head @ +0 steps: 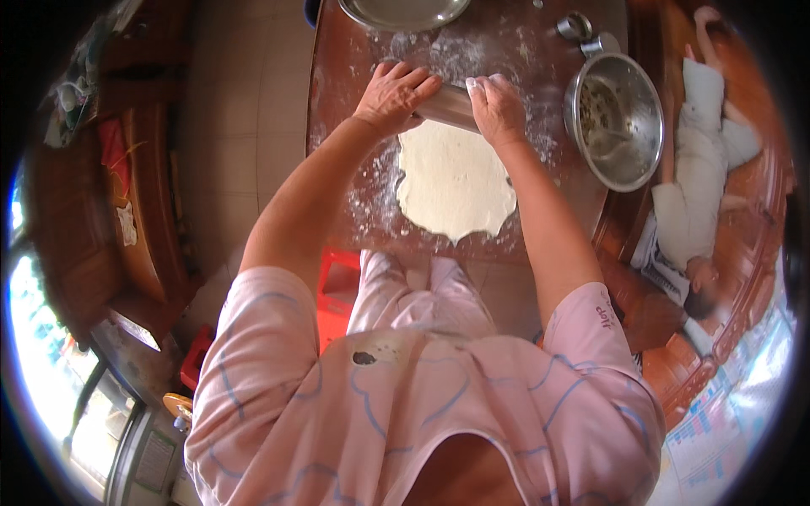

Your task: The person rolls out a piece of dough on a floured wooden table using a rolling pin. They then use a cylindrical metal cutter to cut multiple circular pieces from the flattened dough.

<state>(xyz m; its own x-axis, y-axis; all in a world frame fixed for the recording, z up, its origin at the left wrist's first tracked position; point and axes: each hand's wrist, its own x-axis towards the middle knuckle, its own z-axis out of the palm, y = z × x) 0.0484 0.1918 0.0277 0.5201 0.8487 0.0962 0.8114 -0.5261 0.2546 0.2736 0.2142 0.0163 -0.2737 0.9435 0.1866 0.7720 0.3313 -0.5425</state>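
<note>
A flat, pale sheet of dough with a wavy edge lies on the flour-dusted wooden table. Across its far edge rests a smooth metal rolling pin or cylinder. My left hand grips the pin's left end, fingers curled over the top. On the right end my right hand is closed around it, its thumb and fingertips white with flour. Both ends of the pin are mostly hidden under my hands.
A metal bowl with bits of dark filling stands at the table's right edge. Two small metal rings or cups sit behind it. A round metal tray is at the far end. A person lies on a wooden bench at right.
</note>
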